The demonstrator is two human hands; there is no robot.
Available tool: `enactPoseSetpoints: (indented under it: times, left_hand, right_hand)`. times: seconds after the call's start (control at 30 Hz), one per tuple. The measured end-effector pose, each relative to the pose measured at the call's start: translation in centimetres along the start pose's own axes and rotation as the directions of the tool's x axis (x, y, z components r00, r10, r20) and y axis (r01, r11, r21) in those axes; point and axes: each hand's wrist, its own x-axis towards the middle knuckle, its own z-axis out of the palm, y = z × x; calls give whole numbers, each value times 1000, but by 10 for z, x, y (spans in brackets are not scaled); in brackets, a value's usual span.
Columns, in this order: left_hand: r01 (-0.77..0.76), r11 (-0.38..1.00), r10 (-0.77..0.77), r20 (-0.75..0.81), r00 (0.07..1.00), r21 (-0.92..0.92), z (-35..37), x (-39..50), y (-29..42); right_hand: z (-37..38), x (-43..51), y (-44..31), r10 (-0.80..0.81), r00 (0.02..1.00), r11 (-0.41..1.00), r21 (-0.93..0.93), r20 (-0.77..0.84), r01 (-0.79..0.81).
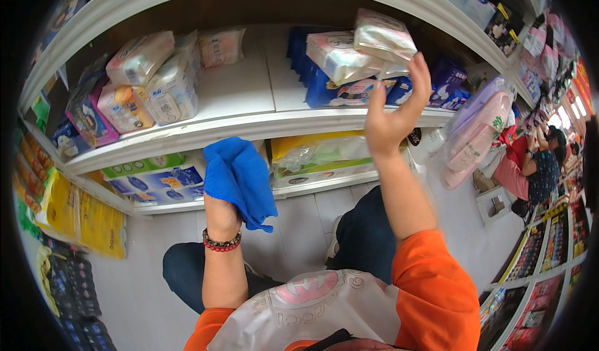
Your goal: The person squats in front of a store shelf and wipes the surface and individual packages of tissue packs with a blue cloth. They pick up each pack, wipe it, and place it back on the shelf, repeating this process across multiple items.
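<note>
A blue cloth is draped over my left hand, which holds it in front of the shelf's edge and hides most of its fingers. My right hand is raised with fingers apart at the right part of the shelf. Just beyond its fingertips, a white plastic-wrapped pack tops a stack; whether they touch I cannot tell. Under it lie another pale pack and blue packs. More wrapped packs are piled at the shelf's left end, and one small pack stands farther back.
Tissue packs and a yellow package fill the lower shelf. Yellow bundles stand on the floor at left. Pink slippers in plastic hang at right. A person is farther off, beyond a white step stool.
</note>
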Motion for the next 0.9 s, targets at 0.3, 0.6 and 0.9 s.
enactPoseSetpoints:
  times: [0.3, 0.6, 0.9]
  left_hand:
    - [45, 999, -42, -143, 989, 15, -2, -5, 11]
    - [0, 994, -15, -139, 990, -105, -25, -3, 18]
    - [-34, 991, 2, -241, 971, -129, -38, -1, 19]
  right_hand:
    - [102, -56, -78, -189, 865, 946, 322, 465, 34]
    - [289, -43, -40, 99, 718, 982, -184, 688, 40]
    - [293, -42, -11, 216, 799, 969, -226, 561, -103]
